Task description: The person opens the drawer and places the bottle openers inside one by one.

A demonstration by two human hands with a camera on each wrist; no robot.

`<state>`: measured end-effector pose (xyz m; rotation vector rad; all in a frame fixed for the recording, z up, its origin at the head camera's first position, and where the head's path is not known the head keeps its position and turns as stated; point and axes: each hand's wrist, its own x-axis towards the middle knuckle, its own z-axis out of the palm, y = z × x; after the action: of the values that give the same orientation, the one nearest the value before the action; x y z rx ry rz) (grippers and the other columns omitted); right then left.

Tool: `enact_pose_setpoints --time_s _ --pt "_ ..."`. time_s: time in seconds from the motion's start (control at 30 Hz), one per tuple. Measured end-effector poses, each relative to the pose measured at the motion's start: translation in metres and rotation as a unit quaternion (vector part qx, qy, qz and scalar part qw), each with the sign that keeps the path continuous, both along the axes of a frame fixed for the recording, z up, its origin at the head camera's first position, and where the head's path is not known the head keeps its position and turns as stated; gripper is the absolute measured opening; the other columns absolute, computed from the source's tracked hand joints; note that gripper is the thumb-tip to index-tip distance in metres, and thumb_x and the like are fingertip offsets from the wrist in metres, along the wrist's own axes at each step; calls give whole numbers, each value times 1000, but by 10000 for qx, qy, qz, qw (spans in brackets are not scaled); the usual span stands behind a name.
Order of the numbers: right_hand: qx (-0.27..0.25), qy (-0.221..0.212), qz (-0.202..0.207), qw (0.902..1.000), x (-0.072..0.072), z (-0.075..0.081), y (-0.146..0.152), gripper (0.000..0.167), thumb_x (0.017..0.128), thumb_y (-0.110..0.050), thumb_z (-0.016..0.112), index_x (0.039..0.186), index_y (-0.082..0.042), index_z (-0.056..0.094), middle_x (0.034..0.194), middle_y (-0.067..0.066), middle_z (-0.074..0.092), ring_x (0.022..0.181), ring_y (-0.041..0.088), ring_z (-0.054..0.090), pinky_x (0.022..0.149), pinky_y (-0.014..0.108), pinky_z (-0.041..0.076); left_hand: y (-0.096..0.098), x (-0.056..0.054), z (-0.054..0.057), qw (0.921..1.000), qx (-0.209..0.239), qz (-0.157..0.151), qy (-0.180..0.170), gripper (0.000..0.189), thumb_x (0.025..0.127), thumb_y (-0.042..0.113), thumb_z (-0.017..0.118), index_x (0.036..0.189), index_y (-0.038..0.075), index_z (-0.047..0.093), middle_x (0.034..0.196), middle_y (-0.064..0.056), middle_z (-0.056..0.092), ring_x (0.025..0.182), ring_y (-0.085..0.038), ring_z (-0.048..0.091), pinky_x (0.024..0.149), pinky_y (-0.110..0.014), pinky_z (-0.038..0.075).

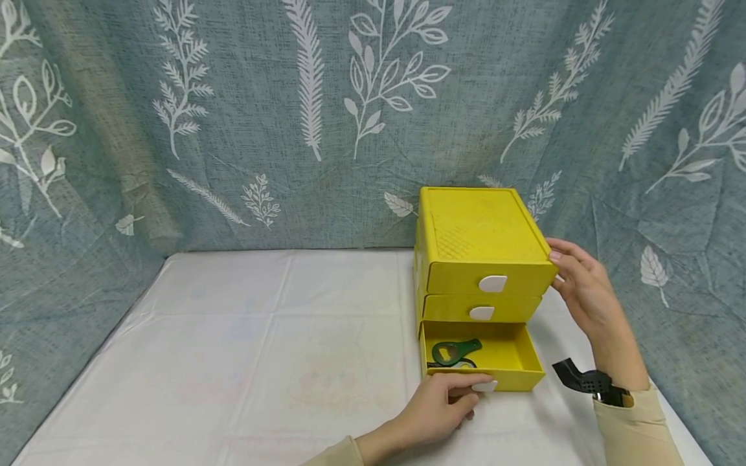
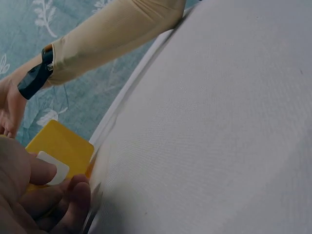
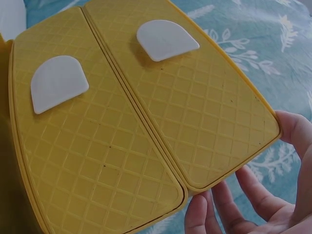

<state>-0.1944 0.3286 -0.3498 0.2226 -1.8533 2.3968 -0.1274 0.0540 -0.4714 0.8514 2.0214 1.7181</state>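
Observation:
A yellow drawer cabinet [image 1: 484,223] stands at the right of the table. Its bottom drawer [image 1: 521,380] is pulled out, while the two drawers above it are closed. My left hand [image 1: 434,404] pinches the bottom drawer's white handle [image 2: 54,168], the thumb lying on it in the left wrist view. Inside the drawer lies a green bottle opener [image 1: 462,350], beside a dark looped item [image 1: 469,363] partly hidden by the drawer front. My right hand [image 1: 588,291] touches the cabinet's right side near the upper front corner, fingers mostly extended.
A white cloth [image 1: 326,362] covers the table. Behind and around it hangs a blue-green leaf-patterned curtain [image 1: 245,116]. White handles [image 3: 61,83] project from the upper drawer fronts. A black band [image 1: 583,380] sticks out from the right wrist.

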Motion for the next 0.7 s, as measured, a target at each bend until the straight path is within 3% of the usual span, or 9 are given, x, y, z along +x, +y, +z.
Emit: enact_pose_setpoints --time_s 0.27,0.7 --pt "79 -8 -48 10000 0 0 -1 30 102 -12 55 131 -7 57 129 3 55 113 16 55 89 27 46 2 -1 2 9990 319 291 91 34 97 1 59 123 19 71 76 0 67 57 -9 61 49 -23 53" --pt "-4 18 -13 10000 0 0 0 28 102 -11 54 129 -7 59 127 3 57 111 16 57 89 26 48 5 0 3 9976 362 547 228 30 97 1 60 120 14 73 92 1 71 55 -11 61 48 -23 51"
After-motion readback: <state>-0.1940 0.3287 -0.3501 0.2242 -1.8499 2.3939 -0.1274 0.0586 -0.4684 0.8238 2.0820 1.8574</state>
